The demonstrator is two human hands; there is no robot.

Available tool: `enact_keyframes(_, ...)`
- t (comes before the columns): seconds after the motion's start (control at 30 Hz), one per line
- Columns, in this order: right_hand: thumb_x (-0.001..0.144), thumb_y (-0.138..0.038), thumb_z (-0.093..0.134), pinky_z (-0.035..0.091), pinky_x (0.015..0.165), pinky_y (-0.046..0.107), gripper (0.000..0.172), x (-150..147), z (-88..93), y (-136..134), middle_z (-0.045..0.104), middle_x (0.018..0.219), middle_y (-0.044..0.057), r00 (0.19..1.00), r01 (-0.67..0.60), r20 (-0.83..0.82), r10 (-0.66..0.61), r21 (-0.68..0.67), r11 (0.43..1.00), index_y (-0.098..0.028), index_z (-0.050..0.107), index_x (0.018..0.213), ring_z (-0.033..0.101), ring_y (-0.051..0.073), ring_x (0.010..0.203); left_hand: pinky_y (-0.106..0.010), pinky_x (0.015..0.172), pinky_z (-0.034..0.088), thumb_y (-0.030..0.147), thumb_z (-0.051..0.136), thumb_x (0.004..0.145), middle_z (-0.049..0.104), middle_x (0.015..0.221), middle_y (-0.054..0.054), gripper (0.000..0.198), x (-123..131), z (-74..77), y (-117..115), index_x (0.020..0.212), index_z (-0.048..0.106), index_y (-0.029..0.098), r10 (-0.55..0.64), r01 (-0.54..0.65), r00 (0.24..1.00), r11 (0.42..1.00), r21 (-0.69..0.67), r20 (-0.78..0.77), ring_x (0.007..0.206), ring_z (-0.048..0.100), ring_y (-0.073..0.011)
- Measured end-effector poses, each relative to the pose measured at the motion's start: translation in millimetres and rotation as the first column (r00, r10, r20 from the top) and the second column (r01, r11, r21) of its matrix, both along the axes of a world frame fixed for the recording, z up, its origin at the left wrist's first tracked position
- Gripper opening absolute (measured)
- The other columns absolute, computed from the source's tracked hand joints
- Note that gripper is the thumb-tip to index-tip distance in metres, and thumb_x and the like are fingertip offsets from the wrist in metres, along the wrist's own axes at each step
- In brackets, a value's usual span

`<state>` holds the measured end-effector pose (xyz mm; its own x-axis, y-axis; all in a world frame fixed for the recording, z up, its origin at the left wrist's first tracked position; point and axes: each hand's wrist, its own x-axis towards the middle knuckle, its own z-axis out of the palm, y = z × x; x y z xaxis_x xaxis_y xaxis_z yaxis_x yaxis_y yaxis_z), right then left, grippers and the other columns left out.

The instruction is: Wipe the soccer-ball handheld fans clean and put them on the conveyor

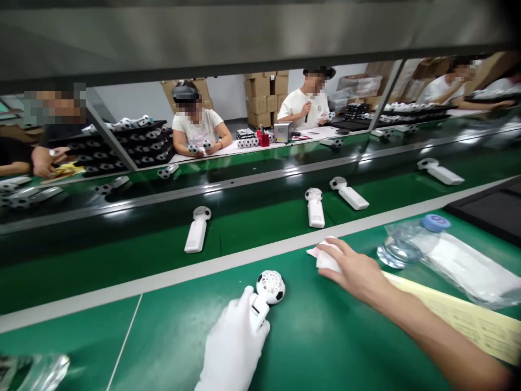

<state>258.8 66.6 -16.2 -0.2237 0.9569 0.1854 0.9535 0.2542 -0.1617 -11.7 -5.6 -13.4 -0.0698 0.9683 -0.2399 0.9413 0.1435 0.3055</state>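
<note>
The gloved left hand (233, 347) is clamped on a white soccer-ball fan (268, 288) over the green bench (317, 347), near its grey edge (195, 274). The bare right hand (350, 271) closes on a white cloth (328, 259). A slack grip could drop the fan.

Only one mark close to legible: a single character, perhaps an S or a 9, on the blue cap (435, 222) of a plastic water bottle (402, 244). Faint lines on a pale yellow sheet (468, 315), too blurred to read. Any markings on the distant cardboard cartons (258, 98), too small to make out.
</note>
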Motion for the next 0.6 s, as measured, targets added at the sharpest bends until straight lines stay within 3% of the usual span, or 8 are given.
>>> enact_keyframes(0.1,0.079,-0.033,0.052,0.046,0.044,0.035,0.047,23.5,-7.0,-3.2,0.044,0.129,0.014,0.947,-0.003,0.320,0.020,-0.053,0.999,-0.026,0.045,0.125,0.064,0.025,0.064,-0.033,0.073,0.043,0.039,0.048,0.076,0.058,0.109,-0.007,0.052,-0.7,-1.4,-4.3,0.126,0.040,0.030,-0.039,0.039,0.999,0.998,0.042,-0.012,0.095,0.054,-0.0245)
enact_keyframes(0.2,0.082,-0.026,0.045,0.042,0.041,0.033,0.043,28.6,-8.6,-7.1,0.049,0.122,0.014,0.914,-0.023,0.403,0.043,-0.054,0.998,-0.024,0.045,0.125,0.063,0.024,0.057,-0.033,0.071,0.044,0.038,0.049,0.076,0.058,0.107,-0.007,0.050,-0.4,-2.3,-6.5,0.125,0.042,0.029,-0.054,0.056,0.998,0.996,0.064,-0.028,0.091,0.055,-0.0247)
enact_keyframes(0.3,0.083,-0.025,0.042,0.042,0.043,0.031,0.042,15.0,8.2,-15.6,0.050,0.120,0.011,0.955,-0.069,0.284,0.082,-0.058,0.996,-0.027,0.044,0.125,0.060,0.020,0.056,-0.034,0.070,0.045,0.037,0.049,0.076,0.059,0.106,-0.007,0.053,1.1,-2.5,-6.7,0.127,0.041,0.027,-0.044,0.047,0.998,0.996,0.071,-0.038,0.089,0.057,-0.0248)
enact_keyframes(0.37,0.081,-0.025,0.043,0.045,0.050,0.031,0.043,-4.5,27.8,-25.2,0.049,0.119,0.009,0.972,-0.180,0.135,0.191,-0.089,0.980,-0.029,0.044,0.124,0.060,0.018,0.061,-0.035,0.071,0.046,0.035,0.048,0.076,0.060,0.105,-0.006,0.054,2.1,-2.9,-6.9,0.129,0.039,0.027,-0.052,0.056,0.998,0.995,0.087,-0.046,0.090,0.057,-0.0253)
enact_keyframes(0.47,0.079,-0.018,0.043,0.045,0.060,0.030,0.047,-42.3,56.4,-39.6,0.049,0.116,0.006,0.909,-0.410,0.001,0.417,-0.172,0.896,-0.033,0.043,0.123,0.058,0.016,0.068,-0.036,0.071,0.047,0.035,0.045,0.078,0.061,0.101,-0.006,0.054,1.5,-5.6,-7.9,0.131,0.037,0.025,-0.059,0.063,0.997,0.991,0.118,-0.040,0.087,0.058,-0.0253)
enact_keyframes(0.6,0.075,-0.012,0.042,0.038,0.057,0.028,0.053,-83.9,71.3,-43.2,0.051,0.107,0.005,0.775,-0.593,0.058,0.629,-0.277,0.756,-0.034,0.041,0.123,0.053,0.014,0.059,-0.034,0.078,0.045,0.028,0.042,0.081,0.061,0.102,-0.006,0.043,-1.6,-11.1,-8.9,0.123,0.046,0.023,-0.086,0.077,0.996,0.979,0.191,0.038,0.090,0.058,-0.0222)
